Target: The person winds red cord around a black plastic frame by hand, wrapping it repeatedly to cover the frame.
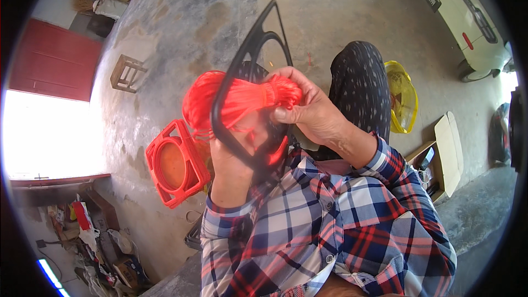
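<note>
Head view, looking down over a person's raised forearms in red, blue and white plaid sleeves; the right hand (pixel 308 111) is closed over a thick bundle of bright red cord (pixel 236 99), thumb pressed along the near side and fingers curled across the top of the strands; the left hand (pixel 234 157) sits below and behind the bundle, largely hidden by it, wrapped about the lower part of a black plastic frame (pixel 250 85), though how tightly it closes cannot be told; the two hands lie close together with the cord between them; the cord is wound around the black frame, whose narrow upper end rises past the bundle toward the top of the picture, and a few loose red strands hang from its underside; just to the left and lower, an orange-red square plastic frame (pixel 175 164) carrying a coil of similar cord rests on the concrete floor (pixel 181 27); beyond the right hand lies a knee in dark spotted fabric (pixel 360 88), with a yellow bag (pixel 401 96) just beside it and an open cardboard box (pixel 443 157) near that; a small wooden stool (pixel 127 72) stands well apart on the floor at upper left, near a red door (pixel 52 60); part of a pale vehicle (pixel 462 16) shows at upper right
</note>
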A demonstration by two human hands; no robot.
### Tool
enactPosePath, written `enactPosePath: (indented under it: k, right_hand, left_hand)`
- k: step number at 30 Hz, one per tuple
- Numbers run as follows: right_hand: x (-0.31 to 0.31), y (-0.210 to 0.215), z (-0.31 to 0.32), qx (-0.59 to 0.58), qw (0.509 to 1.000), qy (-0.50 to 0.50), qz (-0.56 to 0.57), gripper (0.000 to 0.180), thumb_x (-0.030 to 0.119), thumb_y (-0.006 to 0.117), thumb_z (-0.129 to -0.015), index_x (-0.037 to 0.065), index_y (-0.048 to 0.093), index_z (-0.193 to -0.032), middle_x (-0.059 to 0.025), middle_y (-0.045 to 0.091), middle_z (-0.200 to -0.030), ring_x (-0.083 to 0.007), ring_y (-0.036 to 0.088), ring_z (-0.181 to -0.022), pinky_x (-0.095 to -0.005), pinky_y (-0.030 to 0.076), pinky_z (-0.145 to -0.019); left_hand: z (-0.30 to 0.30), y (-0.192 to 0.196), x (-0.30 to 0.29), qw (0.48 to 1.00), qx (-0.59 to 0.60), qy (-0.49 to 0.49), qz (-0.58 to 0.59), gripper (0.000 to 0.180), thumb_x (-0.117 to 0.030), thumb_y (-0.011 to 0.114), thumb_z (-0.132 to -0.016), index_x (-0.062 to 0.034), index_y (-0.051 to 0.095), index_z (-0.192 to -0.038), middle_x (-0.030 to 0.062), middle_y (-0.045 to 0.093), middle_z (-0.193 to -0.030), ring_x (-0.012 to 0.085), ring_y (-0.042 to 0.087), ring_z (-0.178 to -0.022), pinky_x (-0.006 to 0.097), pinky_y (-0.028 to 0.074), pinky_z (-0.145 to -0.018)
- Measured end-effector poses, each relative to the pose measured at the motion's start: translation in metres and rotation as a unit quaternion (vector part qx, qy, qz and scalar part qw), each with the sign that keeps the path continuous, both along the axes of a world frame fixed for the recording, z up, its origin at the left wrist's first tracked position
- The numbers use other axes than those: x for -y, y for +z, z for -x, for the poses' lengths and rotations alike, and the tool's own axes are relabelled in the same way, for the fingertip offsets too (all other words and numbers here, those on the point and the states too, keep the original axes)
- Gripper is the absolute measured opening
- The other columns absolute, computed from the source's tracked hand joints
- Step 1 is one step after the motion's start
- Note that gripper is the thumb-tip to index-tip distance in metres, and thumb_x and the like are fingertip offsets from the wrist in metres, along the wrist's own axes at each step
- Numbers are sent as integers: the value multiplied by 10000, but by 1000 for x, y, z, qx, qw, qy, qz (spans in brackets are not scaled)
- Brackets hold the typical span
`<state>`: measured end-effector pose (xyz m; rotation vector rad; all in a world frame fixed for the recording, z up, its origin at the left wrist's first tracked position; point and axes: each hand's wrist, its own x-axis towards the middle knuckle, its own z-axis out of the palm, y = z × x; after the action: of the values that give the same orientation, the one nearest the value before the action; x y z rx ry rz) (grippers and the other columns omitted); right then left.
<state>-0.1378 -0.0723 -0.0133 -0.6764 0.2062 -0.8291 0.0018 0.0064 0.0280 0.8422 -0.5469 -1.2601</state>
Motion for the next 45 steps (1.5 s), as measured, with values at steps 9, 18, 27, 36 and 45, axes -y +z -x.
enactPosePath:
  k: [9, 18, 27, 36, 45]
  right_hand:
    - [60, 20, 68, 112, 987, -116, -23, 365, 287, 619, -920, 32, 551, -1171, -101, 642, -1061, -192, 629, -995, -317, 511, -862]
    - [24, -38, 9, -212, 967, -23, 139, 278, 132, 726, -843, 22, 563, -1040, -12, 629, -922, -75, 593, -812, -244, 486, -743]
    - [52, 9, -32, 23, 999, 33, -32, 295, 203, 729, -848, 26, 587, -1036, -103, 635, -978, -165, 626, -829, -257, 500, -755]
    - [50, 30, -13, -71, 961, 111, 244, 277, 158, 728, -796, 15, 674, -1027, -123, 601, -1160, -142, 615, -880, -290, 479, -775]
    - [0, -5, 8, -45, 997, 51, 40, 471, -1, 727, -741, 35, 551, -1177, -21, 620, -1066, -107, 584, -964, -247, 467, -843]
  left_hand:
    - [-37, -12, -4, 999, -10, -23, 29, 512, -158, 577, -872, 31, 462, -1333, 173, 605, -997, 151, 503, -619, 229, 373, -423]
    - [-44, -11, -10, 993, -28, -99, -59, 340, -204, 557, -945, 24, 546, -1196, 186, 617, -972, 110, 473, -530, 210, 332, -385]
    - [11, -2, -11, 995, 71, -61, 25, 427, -256, 560, -954, -42, 494, -1318, 188, 584, -1094, 106, 441, -482, 207, 332, -371]
    - [5, -2, -12, 967, -212, -137, -31, 502, -276, 493, -905, 28, 433, -1300, 192, 557, -1208, 297, 592, -1034, 382, 526, -809]
    - [-10, -3, -13, 999, -30, 13, 2, 432, -80, 608, -870, -10, 494, -1281, 148, 601, -1193, 234, 634, -987, 276, 554, -714]
